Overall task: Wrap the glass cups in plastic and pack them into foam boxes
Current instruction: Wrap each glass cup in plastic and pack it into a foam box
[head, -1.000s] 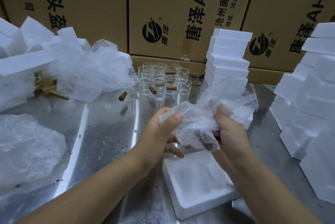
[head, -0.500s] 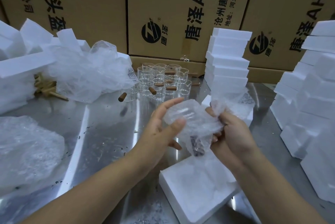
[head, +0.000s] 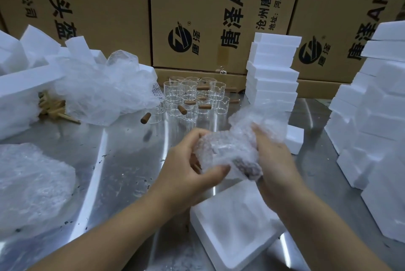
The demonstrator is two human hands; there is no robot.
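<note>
Steel table [head: 122,161] | far: cups [head: 192,99], foam stack [head: 274,78] | left hand [head: 188,172], right hand [head: 276,161] both clasp bubble-wrap bundle [head: 228,150] | open foam box [head: 236,227] beneath

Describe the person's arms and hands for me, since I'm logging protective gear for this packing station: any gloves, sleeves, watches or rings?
None that show. The left hand and right hand are both bare, with no gloves. Both forearms are uncovered right down to the bottom edge of the picture, so no sleeve appears. No watch, bracelet or ring shows on either side, though some fingers are hidden behind the plastic.
</note>
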